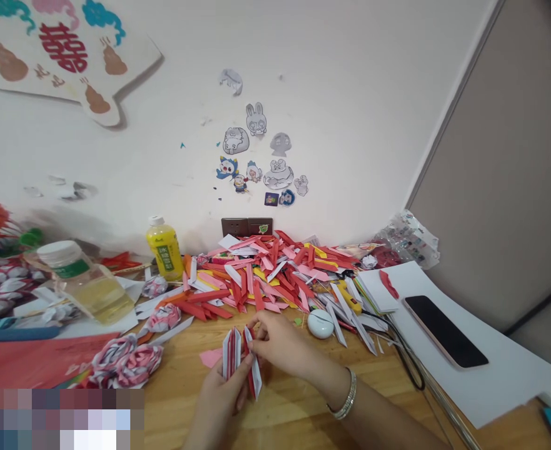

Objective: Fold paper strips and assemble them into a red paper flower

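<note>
My left hand [222, 397] is closed around a small stack of folded paper strips [231, 351], white outside with red layers between. Its thumb reaches across to a separate red and white folded strip [255, 378]. The fingertips of my right hand [280, 344], with a silvery bracelet at the wrist, pinch the upper end of that strip. Both hands are close together above the wooden table. Beside the stack lies a pink piece of paper [210, 357]. Just behind is a large pile of folded strips [257, 275] in red, pink, white and yellow.
A yellow drink bottle [164, 249] and a tilted jar of yellowish liquid [102, 297] stand left. Pink and white paper bundles [128, 362] lie nearer. On the right are a white rounded object [320, 324], a black cable [411, 362] and a phone [446, 331] on white paper.
</note>
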Available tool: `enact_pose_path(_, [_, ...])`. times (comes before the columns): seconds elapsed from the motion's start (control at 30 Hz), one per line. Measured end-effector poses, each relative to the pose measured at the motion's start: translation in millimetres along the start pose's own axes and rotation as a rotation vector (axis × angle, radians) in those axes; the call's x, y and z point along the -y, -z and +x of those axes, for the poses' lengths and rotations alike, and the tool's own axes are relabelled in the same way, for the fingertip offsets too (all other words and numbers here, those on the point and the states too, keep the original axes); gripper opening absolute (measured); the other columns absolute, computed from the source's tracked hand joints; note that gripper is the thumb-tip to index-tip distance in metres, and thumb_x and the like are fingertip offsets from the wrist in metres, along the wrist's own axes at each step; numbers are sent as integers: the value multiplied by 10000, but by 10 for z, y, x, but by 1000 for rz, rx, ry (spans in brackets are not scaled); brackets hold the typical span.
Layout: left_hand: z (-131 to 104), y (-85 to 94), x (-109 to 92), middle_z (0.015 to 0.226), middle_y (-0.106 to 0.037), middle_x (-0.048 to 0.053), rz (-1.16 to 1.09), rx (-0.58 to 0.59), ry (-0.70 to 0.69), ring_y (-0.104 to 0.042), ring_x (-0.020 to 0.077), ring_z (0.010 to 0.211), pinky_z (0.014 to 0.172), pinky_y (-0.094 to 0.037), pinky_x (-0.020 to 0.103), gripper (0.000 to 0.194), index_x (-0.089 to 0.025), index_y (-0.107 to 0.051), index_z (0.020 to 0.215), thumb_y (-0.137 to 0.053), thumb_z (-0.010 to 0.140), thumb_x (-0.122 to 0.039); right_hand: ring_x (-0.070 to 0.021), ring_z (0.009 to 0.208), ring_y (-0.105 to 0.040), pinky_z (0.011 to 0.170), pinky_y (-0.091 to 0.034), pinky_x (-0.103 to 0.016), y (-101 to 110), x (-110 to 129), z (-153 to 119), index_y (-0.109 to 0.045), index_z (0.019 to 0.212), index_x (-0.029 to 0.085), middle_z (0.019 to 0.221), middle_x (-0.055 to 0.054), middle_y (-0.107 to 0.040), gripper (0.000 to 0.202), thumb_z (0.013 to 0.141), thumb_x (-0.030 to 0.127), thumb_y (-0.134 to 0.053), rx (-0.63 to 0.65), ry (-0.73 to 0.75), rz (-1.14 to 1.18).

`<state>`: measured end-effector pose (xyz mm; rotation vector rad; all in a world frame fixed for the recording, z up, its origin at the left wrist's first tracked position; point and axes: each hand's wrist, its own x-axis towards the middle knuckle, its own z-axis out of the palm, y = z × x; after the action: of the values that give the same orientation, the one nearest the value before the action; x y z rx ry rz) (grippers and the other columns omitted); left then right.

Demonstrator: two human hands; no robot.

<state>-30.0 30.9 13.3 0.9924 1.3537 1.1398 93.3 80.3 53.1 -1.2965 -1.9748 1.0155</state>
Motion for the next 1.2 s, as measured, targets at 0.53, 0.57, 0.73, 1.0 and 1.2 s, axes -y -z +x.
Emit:
enact_pose_path(0.53, [117,33,164,224,-316,-106,-6,54,16,-202,41,253,344,-115,202,587,-213,-442,504,-604,470,-776,-107,626,-530,517,-346,-182,-46,-39,8,-581,927,200,716,31,-574,262,691,100,-529,-37,4,-49])
enact_pose_path(0.57, [108,30,151,232,-323,-107,-20,56,15,-201,38,258,347,-118,200,584,-210,-448,517,-611,475,-769,-108,623,-530,515,-348,-183,-57,-43,10,-576,941,201,711,32,-571,270,695,103,-524,-38,1,-37])
enact_pose_path(0.73, [75,14,108,254,-336,-108,-37,47,17,-219,35,273,359,-131,199,585,-204,-461,551,-631,472,-759,-112,623,-546,522,-369,-188,-77,-52,-5,-554,974,212,717,34,-568,287,709,114,-503,-30,10,-20])
enact_pose_path(1.0, [43,19,143,297,-326,-113,-64,4,35,-217,34,316,387,-128,197,576,-198,-471,598,-607,530,-753,-136,645,-560,518,-370,-204,-91,-56,-18,-511,1067,240,735,28,-566,389,698,122,-491,-32,-15,-28])
enact_pose_path(1.2, [39,18,129,305,-322,-115,-129,25,23,-199,32,319,376,-136,183,545,-194,-487,625,-598,583,-726,-151,685,-582,556,-383,-222,-175,-101,0,-516,1095,227,776,3,-605,319,780,195,-476,-37,-9,-14])
